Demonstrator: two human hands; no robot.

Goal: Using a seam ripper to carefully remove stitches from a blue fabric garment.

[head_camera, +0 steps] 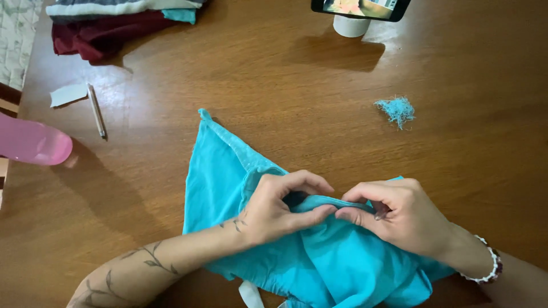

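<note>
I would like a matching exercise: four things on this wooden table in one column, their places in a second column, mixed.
1. turquoise cloth garment
2. turquoise thread clump
3. grey pencil
4. dark red folded cloth

a. far left corner
b. pinched by left hand and right hand
c. beside a white paper scrap
d. alone, right of centre

Pairs: 1-b, 2-d, 3-c, 4-a

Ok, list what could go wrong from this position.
Both hands, left hand and right hand, pinch one folded edge of the turquoise garment; a hard tug apart might stretch or tear it. The garment hangs over the near edge of the table, so it could slide off if released. The loose turquoise thread clump may drift into the fabric.
</note>
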